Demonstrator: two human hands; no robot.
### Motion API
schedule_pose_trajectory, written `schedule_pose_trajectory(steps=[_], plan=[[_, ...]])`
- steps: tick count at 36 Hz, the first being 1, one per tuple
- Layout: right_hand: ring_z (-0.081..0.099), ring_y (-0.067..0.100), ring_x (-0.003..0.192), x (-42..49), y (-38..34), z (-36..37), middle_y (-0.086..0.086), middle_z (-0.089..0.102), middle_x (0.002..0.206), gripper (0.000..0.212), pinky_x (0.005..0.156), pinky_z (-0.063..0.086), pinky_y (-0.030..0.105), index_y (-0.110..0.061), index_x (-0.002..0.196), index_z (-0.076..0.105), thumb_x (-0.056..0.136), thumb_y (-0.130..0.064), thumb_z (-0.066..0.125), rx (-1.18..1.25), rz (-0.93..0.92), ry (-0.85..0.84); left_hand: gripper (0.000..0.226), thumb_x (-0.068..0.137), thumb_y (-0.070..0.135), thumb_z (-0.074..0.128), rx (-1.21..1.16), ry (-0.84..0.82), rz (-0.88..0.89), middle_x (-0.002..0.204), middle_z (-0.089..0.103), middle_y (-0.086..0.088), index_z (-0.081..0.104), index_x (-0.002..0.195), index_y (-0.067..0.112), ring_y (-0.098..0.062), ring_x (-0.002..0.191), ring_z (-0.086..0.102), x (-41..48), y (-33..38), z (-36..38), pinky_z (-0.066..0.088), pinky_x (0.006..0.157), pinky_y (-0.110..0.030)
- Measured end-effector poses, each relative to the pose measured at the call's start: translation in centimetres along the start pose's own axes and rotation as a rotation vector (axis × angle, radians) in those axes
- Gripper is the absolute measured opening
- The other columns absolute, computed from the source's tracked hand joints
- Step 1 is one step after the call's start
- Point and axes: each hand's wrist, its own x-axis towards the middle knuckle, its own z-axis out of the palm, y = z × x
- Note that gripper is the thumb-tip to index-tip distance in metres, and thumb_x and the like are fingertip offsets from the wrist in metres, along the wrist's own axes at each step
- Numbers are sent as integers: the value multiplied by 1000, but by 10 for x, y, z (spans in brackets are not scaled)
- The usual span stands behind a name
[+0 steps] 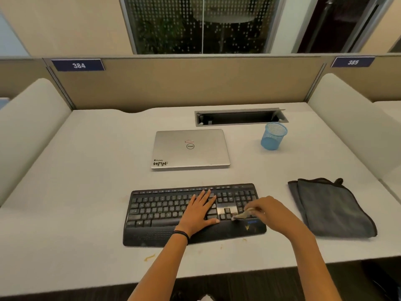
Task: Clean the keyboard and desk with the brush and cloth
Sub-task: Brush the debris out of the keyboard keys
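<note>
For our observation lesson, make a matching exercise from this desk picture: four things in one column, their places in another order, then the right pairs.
1 laptop
2 cloth
3 cup
4 brush

A held in the right hand, on the keyboard
B lying right of the keyboard
C closed, behind the keyboard
D standing by the cable slot

Pairs: 1-C, 2-B, 3-D, 4-A

Left hand [200, 210] is lying flat, palm down, fingers straight and spread, a dark band [181, 233] circling its wrist. Right hand [263, 208] is curling its fingers, pinching a brush [240, 215].
</note>
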Motion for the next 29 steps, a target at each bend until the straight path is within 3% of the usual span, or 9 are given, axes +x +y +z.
schedule_pose_trajectory(steps=[5, 7, 11, 15, 18, 23, 27, 29], plan=[[61, 12, 96, 3, 4, -6, -2, 68, 110, 22, 80, 42, 14, -21, 110, 68, 92, -21, 55, 50, -13, 95, 81, 90, 59, 45, -34, 7, -7, 158, -10, 1, 4, 151, 26, -16, 145, -12, -1, 2, 0, -14, 113, -33], [60, 9, 90, 5, 4, -6, -2, 68, 109, 22, 71, 37, 8, -21, 110, 68, 93, -22, 54, 19, -38, 54, 81, 89, 59, 46, -50, 14, -13, 158, -9, 1, 4, 151, 27, -16, 145, -12, -1, 1, 1, -15, 112, -32], [52, 2, 75, 6, 7, -9, -2, 68, 106, 21, 61, 34, 8, -21, 107, 68, 92, -18, 55, -23, -68, -33, 81, 89, 60, 45, -63, 19, -13, 158, -10, 2, 4, 151, 27, -15, 144, -13, 0, 0, 3, -13, 114, -33], [60, 8, 89, 2, 11, -13, -4, 68, 109, 22, 73, 42, 12, -23, 109, 67, 93, -22, 52, -41, -86, 2, 95, 71, 78, 21, -55, 19, -9, 156, -13, 5, 3, 150, 28, -11, 141, -18, 1, 1, 4, -15, 112, -31], [61, 13, 98, -3, 17, -13, -4, 68, 111, 23, 83, 44, 17, -23, 111, 67, 95, -23, 50, -43, -90, 40, 100, 65, 80, 15, -55, 17, -11, 153, -15, 7, 2, 150, 28, -7, 136, -21, 1, 2, 3, -17, 109, -28], [59, 9, 101, -6, 24, -13, -6, 66, 115, 23, 80, 38, 11, -24, 112, 66, 94, -23, 51, -72, -96, -32, 101, 65, 80, 17, -68, 4, -27, 158, -10, 2, 3, 150, 28, -7, 136, -21, 2, 5, 0, -17, 110, -28], [59, 10, 102, -11, 23, -20, -6, 66, 114, 24, 82, 39, 14, -24, 114, 65, 95, -24, 49, -68, -95, 30, 85, 86, 64, 41, -52, -17, -37, 158, -11, 0, 0, 150, 27, -13, 142, -18, 0, 6, -1, -14, 113, -33], [58, 11, 105, -14, 22, -18, -6, 66, 115, 26, 82, 37, 13, -23, 116, 64, 96, -24, 48, -78, -90, 43, 84, 87, 62, 43, -52, -18, -36, 158, -11, 0, 0, 150, 27, -14, 142, -17, -1, 7, 0, -14, 113, -33]])
